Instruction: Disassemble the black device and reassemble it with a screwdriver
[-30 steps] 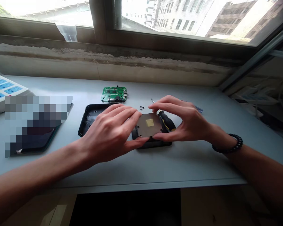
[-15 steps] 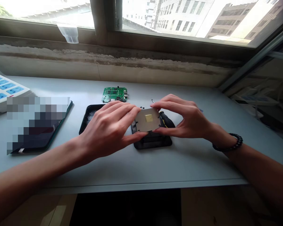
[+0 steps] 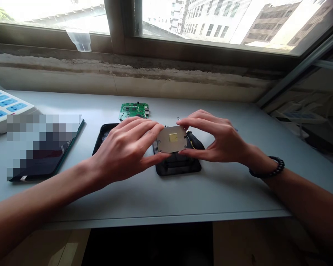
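Note:
A flat grey metal plate (image 3: 166, 145) with a yellowish square pad near its middle is held up between my two hands. My left hand (image 3: 130, 144) pinches its left side, thumb below and fingers above. On the right side, my right hand (image 3: 213, 136) grips it the same way, thumb at the lower corner. Under the plate lies a black plastic casing part (image 3: 180, 168), partly covered. A screwdriver (image 3: 195, 141) with a black and yellow handle lies behind, its middle hidden by my right hand. Another black casing half (image 3: 100, 136) is partly hidden behind my left hand.
A green circuit board (image 3: 133, 111) lies at the back of the table (image 3: 144, 199). To the left are a dark tablet-like device (image 3: 41, 166), partly pixelated, and a white power strip (image 3: 16, 116) with blue sockets. A window frame (image 3: 119, 44) rises behind.
The plate has tilted slightly and shifted a little left in my hands. Both hands keep their hold, and the whole view has moved very slightly.

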The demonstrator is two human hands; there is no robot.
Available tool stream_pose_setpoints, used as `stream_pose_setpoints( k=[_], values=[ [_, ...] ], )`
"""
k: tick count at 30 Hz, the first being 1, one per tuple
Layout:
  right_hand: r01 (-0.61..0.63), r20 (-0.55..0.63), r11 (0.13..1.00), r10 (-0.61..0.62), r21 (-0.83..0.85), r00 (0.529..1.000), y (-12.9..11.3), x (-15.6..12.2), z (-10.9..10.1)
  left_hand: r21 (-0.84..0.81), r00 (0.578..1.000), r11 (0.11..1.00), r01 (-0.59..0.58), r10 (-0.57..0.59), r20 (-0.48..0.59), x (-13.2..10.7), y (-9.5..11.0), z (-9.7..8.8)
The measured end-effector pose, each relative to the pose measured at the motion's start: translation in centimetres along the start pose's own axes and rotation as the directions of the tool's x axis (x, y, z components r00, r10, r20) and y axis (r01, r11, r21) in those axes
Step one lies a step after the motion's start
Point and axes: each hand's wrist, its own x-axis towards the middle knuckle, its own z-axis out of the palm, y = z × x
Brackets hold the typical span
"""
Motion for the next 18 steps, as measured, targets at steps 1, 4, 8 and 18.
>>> stream_pose_setpoints(
  k=[1,4,8,18],
  values=[
    [0.003,0.0,1.0,-0.003,-0.006,1.0,0.0,0.0,-0.01,-0.001,1.0,1.0,-0.004,0.004,0.002,-0.04,-0.1,0.05],
    [0.01,-0.02,0.999,-0.011,-0.039,1.0,-0.03,0.04,-0.02,0.005,1.0,1.0,-0.017,0.017,-0.005,-0.1,-0.37,0.18],
    [0.01,-0.052,0.995,-0.016,-0.103,0.999,-0.09,0.09,0.0,0.02,1.0,1.0,-0.016,0.016,-0.018,-0.08,-0.63,0.25],
    [0.042,-0.046,0.988,-0.049,-0.147,0.998,-0.18,0.29,0.12,0.059,0.998,0.997,-0.053,0.052,0.019,-0.15,-1.01,0.33]
  ],
)
